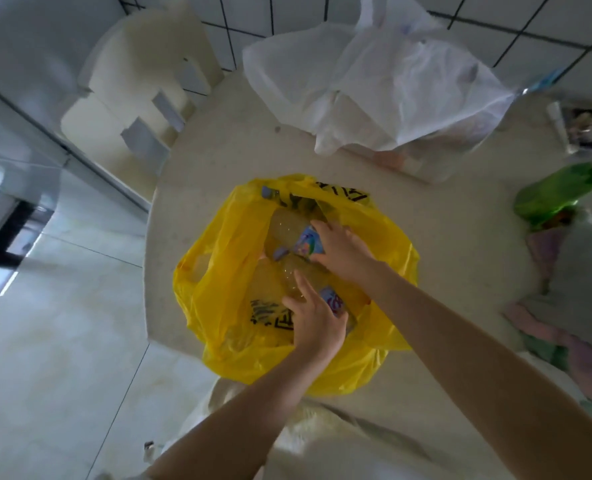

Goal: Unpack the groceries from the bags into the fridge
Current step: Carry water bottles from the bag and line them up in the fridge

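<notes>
Under both of your hands, the yellow bag [225, 258] sits open on the desk [239, 150], with two clear plastic bottles lying on their sides inside it. Your right hand [343, 251] has its fingers curled over the labelled middle of the farther bottle [287, 226], thumb on the near side, so it looks like a grip on the barrel. Your left hand [317, 322] lies over the nearer bottle [298, 275] with fingers spread across its clear shoulder and label; whether the thumb has closed underneath is hidden, so I cannot tell if that one is truly held.

Judge these bottles as full: moderately heavy for one hand each, with thin walls that dent if you squeeze hard. The plastic is smooth and may be slick, and the wrapped label offers a little more friction than the bare shoulder. Take each around the labelled waist, where the body is straight, rather than near the cap end to the left of your fingers, where it tapers and could slide out.

The bag film is soft and limp; it will cling and rise with the bottles, so lift them straight up through the mouth.

Beyond your right hand lies a white bag [384, 84], and to its right a green bag [557, 195].
</notes>
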